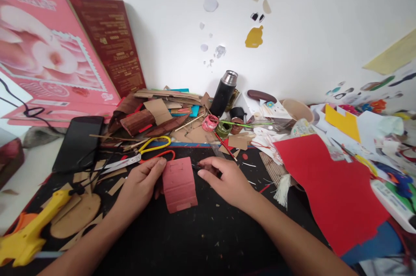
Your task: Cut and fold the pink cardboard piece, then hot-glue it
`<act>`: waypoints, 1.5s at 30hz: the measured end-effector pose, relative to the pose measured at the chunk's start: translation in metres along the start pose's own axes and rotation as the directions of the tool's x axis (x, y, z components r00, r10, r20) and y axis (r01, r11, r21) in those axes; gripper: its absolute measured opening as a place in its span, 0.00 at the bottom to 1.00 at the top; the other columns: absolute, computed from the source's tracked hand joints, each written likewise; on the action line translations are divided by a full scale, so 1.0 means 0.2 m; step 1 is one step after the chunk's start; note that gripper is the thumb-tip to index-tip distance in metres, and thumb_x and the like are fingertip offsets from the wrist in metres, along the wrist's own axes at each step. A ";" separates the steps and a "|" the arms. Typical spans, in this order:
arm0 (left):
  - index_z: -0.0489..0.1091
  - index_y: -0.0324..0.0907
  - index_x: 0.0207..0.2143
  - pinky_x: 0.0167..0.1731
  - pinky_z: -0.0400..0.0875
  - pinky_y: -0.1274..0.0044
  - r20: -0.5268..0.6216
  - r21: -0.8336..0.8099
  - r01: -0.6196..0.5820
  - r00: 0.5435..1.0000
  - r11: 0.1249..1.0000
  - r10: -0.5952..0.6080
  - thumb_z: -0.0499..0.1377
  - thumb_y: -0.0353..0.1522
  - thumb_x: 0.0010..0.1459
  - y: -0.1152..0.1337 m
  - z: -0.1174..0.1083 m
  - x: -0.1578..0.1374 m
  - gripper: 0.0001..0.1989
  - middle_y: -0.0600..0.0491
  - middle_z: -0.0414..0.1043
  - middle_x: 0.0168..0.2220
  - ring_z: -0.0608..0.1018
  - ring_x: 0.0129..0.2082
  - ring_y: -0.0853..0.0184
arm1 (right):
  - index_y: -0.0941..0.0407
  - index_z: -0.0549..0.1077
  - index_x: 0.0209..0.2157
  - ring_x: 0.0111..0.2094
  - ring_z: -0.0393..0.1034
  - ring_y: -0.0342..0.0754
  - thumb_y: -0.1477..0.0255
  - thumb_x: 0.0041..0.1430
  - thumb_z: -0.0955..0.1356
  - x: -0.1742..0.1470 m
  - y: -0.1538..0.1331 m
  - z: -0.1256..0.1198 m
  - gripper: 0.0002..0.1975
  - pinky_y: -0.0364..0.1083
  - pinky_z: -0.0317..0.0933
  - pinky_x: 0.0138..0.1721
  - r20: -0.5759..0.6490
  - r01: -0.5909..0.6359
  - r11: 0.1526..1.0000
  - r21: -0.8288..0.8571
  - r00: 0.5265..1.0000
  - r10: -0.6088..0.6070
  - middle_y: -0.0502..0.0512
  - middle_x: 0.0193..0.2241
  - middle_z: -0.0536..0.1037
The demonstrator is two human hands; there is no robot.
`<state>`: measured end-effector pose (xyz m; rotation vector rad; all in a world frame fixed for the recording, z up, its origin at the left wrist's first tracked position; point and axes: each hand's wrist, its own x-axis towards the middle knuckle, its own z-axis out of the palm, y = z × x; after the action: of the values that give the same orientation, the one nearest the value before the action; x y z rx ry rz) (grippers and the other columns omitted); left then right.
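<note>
My left hand [146, 179] is closed on the left edge of a folded pinkish-red cardboard piece [180, 185], thumb on top. Faint lines are drawn or cut near the upper edge of that piece, and creases cross its lower half. Just right of it, my right hand [226, 177] pinches a slim dark pen-like tool [196, 166]; most of the tool is hidden by the fingers, so its exact kind is unclear. Beyond my left hand lie scissors [155, 144] with yellow and red handles.
A yellow glue gun [34, 230] and cardboard scraps [76, 215] lie at left, below a black phone [79, 144]. Open paint jars [210, 123] and a black flask [223, 93] stand at the back. A red sheet [328, 185] covers the right side.
</note>
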<state>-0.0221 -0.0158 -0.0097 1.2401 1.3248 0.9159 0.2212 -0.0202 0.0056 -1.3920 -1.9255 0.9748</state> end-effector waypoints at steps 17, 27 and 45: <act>0.75 0.41 0.33 0.21 0.68 0.78 -0.065 -0.574 0.019 0.996 0.819 -0.069 0.71 0.52 0.52 -0.03 0.02 0.02 0.23 0.52 0.77 0.28 0.74 0.23 0.68 | 0.55 0.75 0.36 0.31 0.68 0.45 0.56 0.66 0.70 0.18 -0.07 0.19 0.16 0.46 0.63 0.35 0.103 -0.071 0.886 0.458 0.994 0.027 0.49 0.30 0.76; 0.78 0.41 0.39 0.39 0.77 0.74 -0.029 -0.575 0.092 0.991 0.813 -0.133 0.78 0.41 0.45 -0.07 0.03 0.02 0.22 0.49 0.80 0.39 0.79 0.36 0.65 | 0.55 0.74 0.36 0.29 0.64 0.44 0.54 0.64 0.73 0.14 0.01 0.21 0.17 0.44 0.59 0.33 0.155 -0.092 0.859 0.504 0.988 0.015 0.47 0.28 0.72; 0.73 0.42 0.30 0.13 0.51 0.84 0.122 -0.298 0.161 0.984 0.941 -0.130 0.74 0.46 0.50 -0.04 -0.06 0.00 0.20 0.62 0.60 0.20 0.59 0.15 0.77 | 0.54 0.79 0.39 0.35 0.73 0.47 0.59 0.67 0.70 0.14 0.06 0.10 0.13 0.46 0.66 0.36 0.195 -0.033 0.901 0.433 0.979 -0.057 0.51 0.35 0.81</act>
<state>-0.0355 -0.0147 -0.0156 0.9220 1.1280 0.9023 0.2042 0.0043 -0.0152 -1.0504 -1.7043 1.4843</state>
